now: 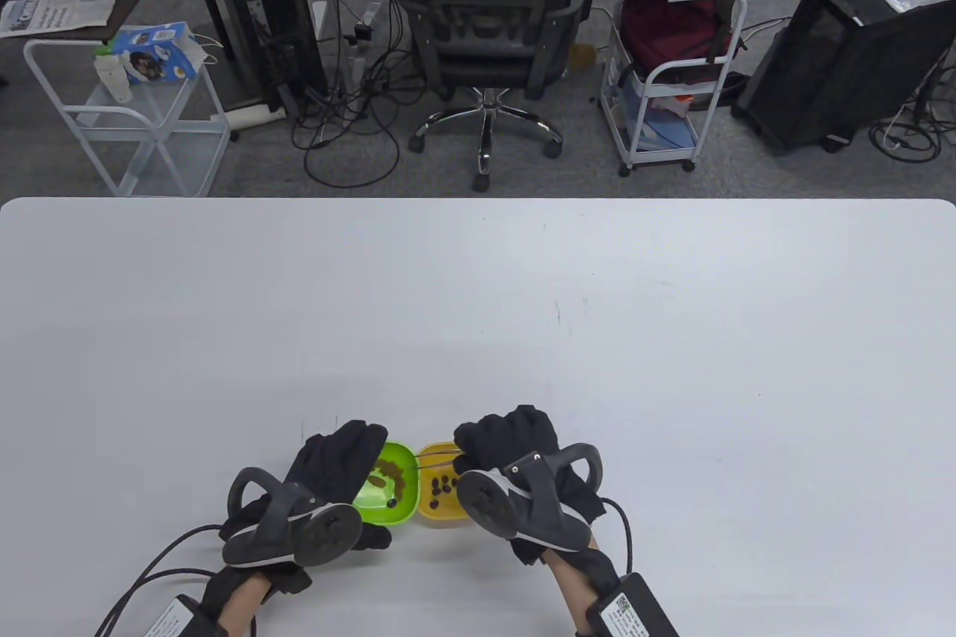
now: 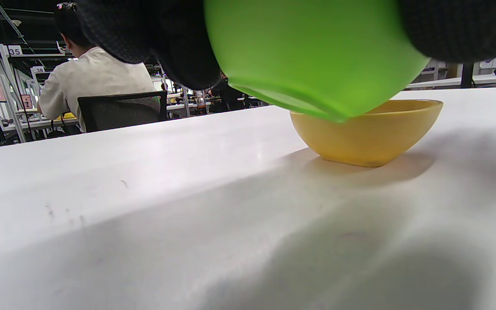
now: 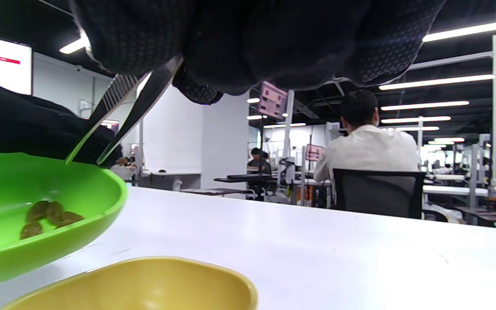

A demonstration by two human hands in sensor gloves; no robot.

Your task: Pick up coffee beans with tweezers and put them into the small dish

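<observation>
Gloved left hand (image 1: 340,476) grips the tilted green plastic bowl (image 1: 388,491) of coffee beans (image 3: 48,215), raised against the small yellow dish (image 1: 441,499) on the white table (image 1: 478,308). Right hand (image 1: 508,443) pinches metal tweezers (image 3: 119,112), tips slightly apart and empty above the green bowl. Step: reaching for a bean; next, lower and close the tips. Several beans already lie in the dish. Background placards read "35" and "38".
</observation>
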